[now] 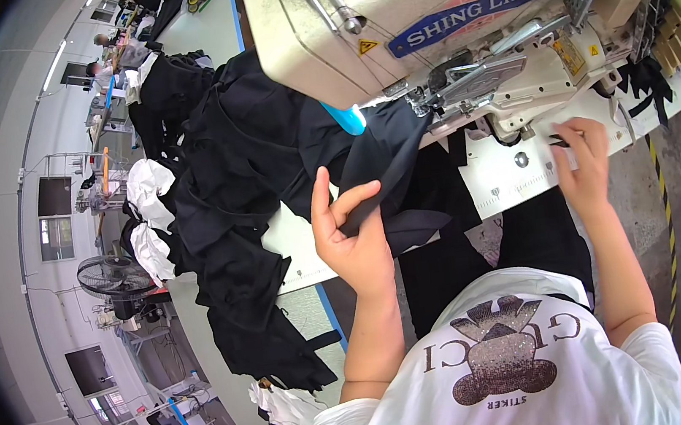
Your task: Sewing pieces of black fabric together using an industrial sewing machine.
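An industrial sewing machine with a cream head stands over a white work plate. Black fabric runs from under its needle area toward me. My left hand is closed on a fold of this fabric, which passes between its fingers. To the right, my right hand is at the plate's front edge, its fingers curled. Something small and dark shows at its fingertips, too little to name. A bright blue light spot falls by the machine head, near the fabric.
A large heap of black garment pieces covers the table to the left. White cloth lies beyond it, near a black fan. Black strips hang at the right end of the plate. Other people sit farther back at the upper left.
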`<state>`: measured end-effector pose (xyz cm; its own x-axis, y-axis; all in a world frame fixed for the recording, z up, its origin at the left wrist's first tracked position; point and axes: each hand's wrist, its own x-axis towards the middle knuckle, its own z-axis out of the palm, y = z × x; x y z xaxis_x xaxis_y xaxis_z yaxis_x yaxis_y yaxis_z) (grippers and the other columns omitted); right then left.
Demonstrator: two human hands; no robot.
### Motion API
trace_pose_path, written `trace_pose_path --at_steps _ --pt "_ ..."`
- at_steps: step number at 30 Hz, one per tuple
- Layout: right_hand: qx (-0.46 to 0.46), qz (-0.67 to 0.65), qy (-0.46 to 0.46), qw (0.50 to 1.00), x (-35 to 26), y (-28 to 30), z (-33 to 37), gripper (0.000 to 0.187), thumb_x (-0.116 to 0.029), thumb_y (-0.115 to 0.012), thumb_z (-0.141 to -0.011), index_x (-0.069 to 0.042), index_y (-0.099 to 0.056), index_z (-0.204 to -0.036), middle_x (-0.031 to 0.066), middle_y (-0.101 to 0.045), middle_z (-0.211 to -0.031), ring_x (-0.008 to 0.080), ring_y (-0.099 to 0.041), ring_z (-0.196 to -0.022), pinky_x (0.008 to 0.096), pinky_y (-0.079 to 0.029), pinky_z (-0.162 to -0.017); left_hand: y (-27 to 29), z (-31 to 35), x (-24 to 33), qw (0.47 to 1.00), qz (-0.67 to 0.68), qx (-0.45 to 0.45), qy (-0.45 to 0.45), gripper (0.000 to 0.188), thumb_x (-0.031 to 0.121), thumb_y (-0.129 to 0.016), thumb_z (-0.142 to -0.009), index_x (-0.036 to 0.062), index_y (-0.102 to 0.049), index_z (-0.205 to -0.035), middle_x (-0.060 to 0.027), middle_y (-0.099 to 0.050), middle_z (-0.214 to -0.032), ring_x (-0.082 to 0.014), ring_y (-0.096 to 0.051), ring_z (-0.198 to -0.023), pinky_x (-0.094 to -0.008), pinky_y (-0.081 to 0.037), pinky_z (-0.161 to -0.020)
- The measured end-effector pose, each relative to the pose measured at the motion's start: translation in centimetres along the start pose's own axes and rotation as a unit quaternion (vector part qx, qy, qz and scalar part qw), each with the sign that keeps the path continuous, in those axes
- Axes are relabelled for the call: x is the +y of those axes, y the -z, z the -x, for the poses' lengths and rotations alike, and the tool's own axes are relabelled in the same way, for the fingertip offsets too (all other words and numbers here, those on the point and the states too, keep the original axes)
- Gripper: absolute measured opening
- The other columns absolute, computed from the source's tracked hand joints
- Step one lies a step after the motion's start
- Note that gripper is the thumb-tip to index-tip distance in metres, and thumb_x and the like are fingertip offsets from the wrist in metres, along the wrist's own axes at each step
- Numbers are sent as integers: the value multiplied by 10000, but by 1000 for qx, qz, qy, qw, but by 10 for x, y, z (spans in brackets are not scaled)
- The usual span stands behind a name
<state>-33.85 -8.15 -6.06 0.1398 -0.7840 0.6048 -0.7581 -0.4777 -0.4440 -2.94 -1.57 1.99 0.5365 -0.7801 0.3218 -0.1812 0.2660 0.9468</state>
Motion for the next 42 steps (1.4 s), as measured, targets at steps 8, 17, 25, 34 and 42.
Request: trace_pose_path --at_steps 8,17,25,34,42 --pt "-86 -264 203 939 -128 -35 -93 440 64 -658 -757 -61 -680 -1179 96 -665 -1153 343 -622 -1032 444 -501 -905 9 2 5 997 -13 -51 -55 319 -195 -640 -835 -9 -694 -1088 -99 -723 -949 -165 -690 -915 -265 -510 -921" --pt "-202 -299 245 900 -139 -50 -121 191 -25 -736 -824 -78 -660 -991 51 -660 -1021 280 -638 -998 424 -494 -914 18 -5 7 980 163 -114 9 327 -192 -528 -743 26 -625 -968 -68 -604 -860 -146 -576 -806 -257 -460 -782" --pt "-195 -308 243 899 -138 -51 -124 193 -48 -759 -765 -78 -618 -893 85 -603 -909 315 -623 -923 442 -485 -842 18 -11 10 984 -24 -175 -22 571 108 -927 -760 18 -622 -1234 -58 -573 -1206 -111 -535 -801 -244 -413 -715" --pt "-194 -304 233 903 -138 -51 -122 221 -40 -774 -730 -80 -609 -872 87 -598 -913 323 -622 -912 426 -489 -823 6 -10 10 969 -184 -101 -128 226 30 -890 -778 -3 -717 -919 -82 -689 -893 -181 -617 -768 -285 -485 -713" --pt "-70 -176 361 913 -117 -32 -96 216 -147 -722 -751 -59 -699 -947 64 -678 -992 237 -695 -888 372 -546 -693 3 -7 9 915 -221 -222 -255 328 -39 -880 -680 46 -715 -949 -100 -699 -900 -284 -696 -805 -357 -568 -699"
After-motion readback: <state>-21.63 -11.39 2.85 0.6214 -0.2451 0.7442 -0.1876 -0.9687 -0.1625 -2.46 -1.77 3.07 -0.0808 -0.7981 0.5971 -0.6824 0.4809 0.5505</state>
